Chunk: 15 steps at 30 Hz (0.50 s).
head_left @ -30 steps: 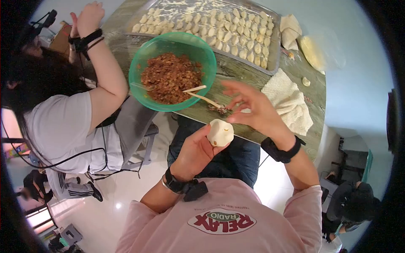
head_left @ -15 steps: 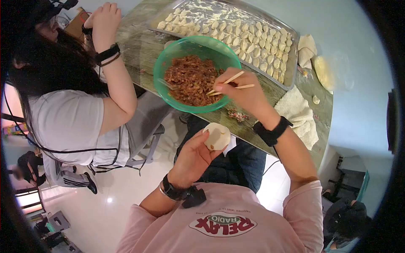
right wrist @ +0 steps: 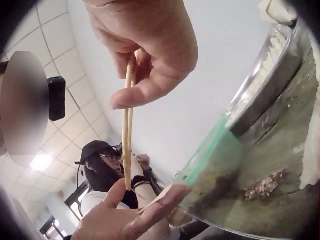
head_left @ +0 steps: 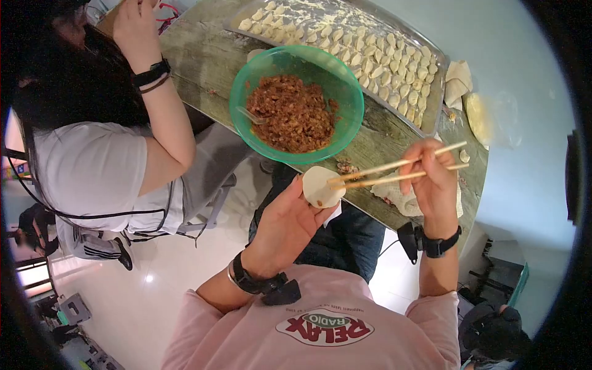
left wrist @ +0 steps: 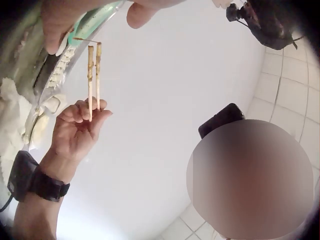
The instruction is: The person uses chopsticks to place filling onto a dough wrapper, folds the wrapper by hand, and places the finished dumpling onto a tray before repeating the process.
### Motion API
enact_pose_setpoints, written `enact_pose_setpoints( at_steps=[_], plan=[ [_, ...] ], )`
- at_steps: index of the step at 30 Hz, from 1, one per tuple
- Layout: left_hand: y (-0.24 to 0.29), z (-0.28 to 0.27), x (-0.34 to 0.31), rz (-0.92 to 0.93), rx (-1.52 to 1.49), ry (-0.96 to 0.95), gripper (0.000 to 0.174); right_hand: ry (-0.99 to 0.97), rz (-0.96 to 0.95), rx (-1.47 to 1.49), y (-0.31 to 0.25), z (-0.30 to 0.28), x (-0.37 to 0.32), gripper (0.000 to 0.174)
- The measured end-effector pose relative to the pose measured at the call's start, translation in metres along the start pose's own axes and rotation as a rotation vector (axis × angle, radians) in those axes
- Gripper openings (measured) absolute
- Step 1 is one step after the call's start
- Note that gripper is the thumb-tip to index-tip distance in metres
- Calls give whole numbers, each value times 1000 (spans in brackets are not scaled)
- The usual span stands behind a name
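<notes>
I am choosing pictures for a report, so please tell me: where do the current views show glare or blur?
Head view: small glare spot on the floor; left wrist view: chopsticks fairly sharp, large round blur at lower right; right wrist view: round blur at left, glowing ceiling light, soft-looking bowl.

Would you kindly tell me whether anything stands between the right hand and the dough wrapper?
Nothing visible blocks the way: only the chopsticks that the right hand holds span the gap, their tips appearing over the dough wrapper in the left hand. The green bowl sits off that line.
</notes>
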<state>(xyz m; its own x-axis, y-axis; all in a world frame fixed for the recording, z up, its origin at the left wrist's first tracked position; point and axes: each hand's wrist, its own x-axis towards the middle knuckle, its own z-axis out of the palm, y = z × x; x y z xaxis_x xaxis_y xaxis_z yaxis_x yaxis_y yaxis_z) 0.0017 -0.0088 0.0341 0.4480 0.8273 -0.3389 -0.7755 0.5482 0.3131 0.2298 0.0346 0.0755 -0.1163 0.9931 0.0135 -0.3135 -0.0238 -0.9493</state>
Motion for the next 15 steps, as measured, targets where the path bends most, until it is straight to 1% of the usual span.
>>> enact_pose_setpoints(
  at_steps=[2,4,8,12,14,15],
  plan=[
    [-2,4,1,-13,21,-8,50,-24,20,6,0,-4,-11,32],
    [-4,8,2,-22,60,-19,52,-32,43,-74,1,-6,-19,35],
    [-7,14,2,-30,76,-16,54,-70,76,-98,3,-10,-24,35],
    [-12,15,-3,-26,72,-8,54,-62,79,-89,5,-9,-28,35],
    [-12,15,-4,-27,75,-8,54,-50,20,-127,6,-8,-27,33],
    [-12,16,-5,-22,79,-6,53,-50,20,-127,7,-8,-27,33]
  ],
)
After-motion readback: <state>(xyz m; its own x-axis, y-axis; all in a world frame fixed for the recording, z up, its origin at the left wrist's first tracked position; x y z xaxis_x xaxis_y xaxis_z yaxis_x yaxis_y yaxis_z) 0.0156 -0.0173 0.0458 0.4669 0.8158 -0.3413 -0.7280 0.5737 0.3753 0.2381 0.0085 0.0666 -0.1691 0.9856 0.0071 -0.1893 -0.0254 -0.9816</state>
